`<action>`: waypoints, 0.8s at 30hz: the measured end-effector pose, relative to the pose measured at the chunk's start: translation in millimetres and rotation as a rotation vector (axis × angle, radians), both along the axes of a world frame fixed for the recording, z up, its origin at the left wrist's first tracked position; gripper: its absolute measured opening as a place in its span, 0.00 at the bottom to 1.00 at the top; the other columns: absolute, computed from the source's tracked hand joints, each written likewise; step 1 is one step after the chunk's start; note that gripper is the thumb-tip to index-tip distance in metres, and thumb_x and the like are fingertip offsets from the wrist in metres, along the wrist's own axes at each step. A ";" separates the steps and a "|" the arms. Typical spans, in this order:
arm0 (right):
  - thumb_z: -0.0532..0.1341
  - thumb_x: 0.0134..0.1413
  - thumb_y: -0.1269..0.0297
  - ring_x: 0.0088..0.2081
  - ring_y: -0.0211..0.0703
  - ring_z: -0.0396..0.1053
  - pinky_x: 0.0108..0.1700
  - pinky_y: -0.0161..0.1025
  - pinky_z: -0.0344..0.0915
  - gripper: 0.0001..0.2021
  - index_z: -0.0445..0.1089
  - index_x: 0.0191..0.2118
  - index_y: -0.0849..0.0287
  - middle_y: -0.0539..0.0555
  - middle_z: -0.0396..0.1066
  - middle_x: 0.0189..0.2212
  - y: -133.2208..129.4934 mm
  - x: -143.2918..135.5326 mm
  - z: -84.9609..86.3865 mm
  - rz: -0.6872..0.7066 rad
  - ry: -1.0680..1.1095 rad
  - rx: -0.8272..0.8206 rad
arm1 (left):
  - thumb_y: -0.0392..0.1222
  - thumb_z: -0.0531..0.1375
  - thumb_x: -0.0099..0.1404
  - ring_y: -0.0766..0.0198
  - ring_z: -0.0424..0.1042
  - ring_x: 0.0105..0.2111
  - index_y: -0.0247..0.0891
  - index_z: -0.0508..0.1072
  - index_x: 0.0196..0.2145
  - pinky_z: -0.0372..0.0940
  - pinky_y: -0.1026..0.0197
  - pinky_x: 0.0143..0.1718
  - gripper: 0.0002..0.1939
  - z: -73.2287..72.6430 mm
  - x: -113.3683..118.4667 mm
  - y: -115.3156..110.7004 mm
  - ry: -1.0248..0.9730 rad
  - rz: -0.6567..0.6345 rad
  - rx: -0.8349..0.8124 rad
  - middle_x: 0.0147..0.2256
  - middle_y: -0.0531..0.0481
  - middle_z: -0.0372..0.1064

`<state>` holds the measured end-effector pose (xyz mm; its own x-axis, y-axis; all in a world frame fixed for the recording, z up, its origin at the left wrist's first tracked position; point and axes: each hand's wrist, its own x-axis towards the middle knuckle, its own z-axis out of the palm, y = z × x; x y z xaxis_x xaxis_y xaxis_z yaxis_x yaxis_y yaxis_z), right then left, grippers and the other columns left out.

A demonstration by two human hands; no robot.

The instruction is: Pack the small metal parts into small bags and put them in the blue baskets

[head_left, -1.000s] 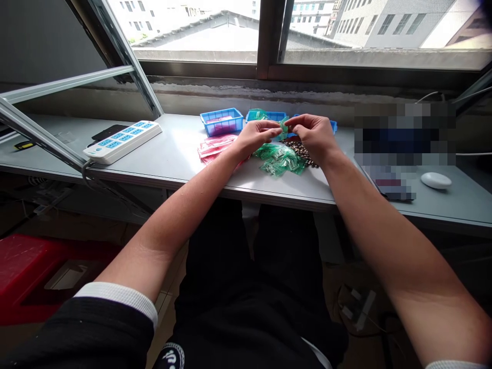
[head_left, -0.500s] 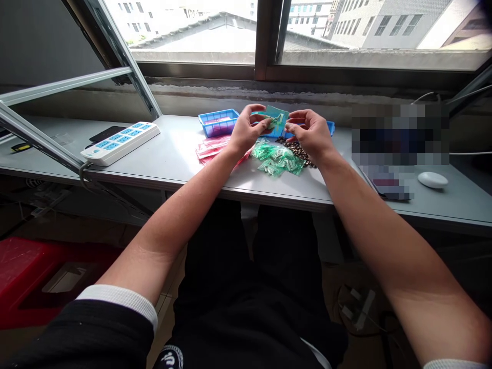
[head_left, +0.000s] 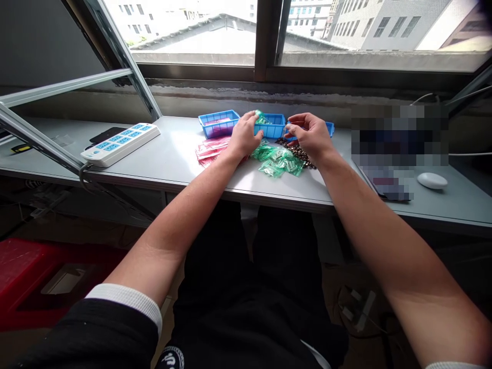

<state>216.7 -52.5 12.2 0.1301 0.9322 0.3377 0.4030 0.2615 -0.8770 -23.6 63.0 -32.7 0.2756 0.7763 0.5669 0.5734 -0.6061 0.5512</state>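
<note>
So half a second ago you had a see-through green bag stretched up between your hands, and now it's gone from that spot and they're well apart. Your left hand (head_left: 243, 136) has dipped to the left end of the middle blue basket (head_left: 272, 132), grip fairly wide, thumb away from the fingers, right by the green packet (head_left: 262, 118) showing inside. Can't swear that's the same one. Your right hand (head_left: 313, 136) has barely budged: narrow grip, fingertips bunched near the right blue basket (head_left: 330, 128), and I can't tell if there's anything in it. On the worktop (head_left: 172, 151) the pile of green bags (head_left: 282, 163) looks unchanged, next to the small dark brown pieces (head_left: 303, 154) under your right hand, with the pink bags (head_left: 210, 148) over on the left in front of the left blue basket (head_left: 219, 130). As for writing, the round white emblem (head_left: 171, 357) on your black clothing has a mark I can't read, and the stuff on the far right is pixelated out.
</note>
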 end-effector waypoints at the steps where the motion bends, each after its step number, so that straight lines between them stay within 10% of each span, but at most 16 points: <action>1: 0.74 0.77 0.59 0.59 0.63 0.91 0.54 0.57 0.96 0.11 0.82 0.59 0.49 0.62 0.88 0.57 -0.8 -0.4 0.7 0.003 0.001 -0.003 | 0.37 0.74 0.69 0.31 0.67 0.88 0.38 0.85 0.76 0.55 0.32 0.97 0.38 -1.0 1.2 -1.3 0.043 0.000 -0.021 0.84 0.31 0.74; 12: 0.74 0.76 0.59 0.58 0.66 0.91 0.56 0.62 0.94 0.08 0.84 0.55 0.49 0.62 0.89 0.55 -8.6 -4.4 5.4 0.039 -0.013 -0.005 | 0.40 0.77 0.69 0.25 0.66 0.87 0.39 0.77 0.81 0.58 0.28 0.93 0.45 13.2 5.1 -25.5 0.122 -0.005 -0.052 0.88 0.27 0.64; 24: 0.70 0.78 0.61 0.55 0.62 0.90 0.58 0.61 0.93 0.07 0.86 0.54 0.49 0.61 0.91 0.52 -5.8 -0.6 -0.9 0.042 -0.157 0.050 | 0.41 0.76 0.72 0.22 0.68 0.83 0.39 0.81 0.78 0.56 0.21 0.92 0.39 7.8 4.9 -19.8 0.132 0.056 -0.074 0.80 0.28 0.75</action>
<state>216.1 -58.3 11.3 0.0332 0.9172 0.3970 0.5219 0.3229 -0.7895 -18.6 43.2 -24.9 0.2993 0.8307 0.4694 0.6756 -0.5319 0.5105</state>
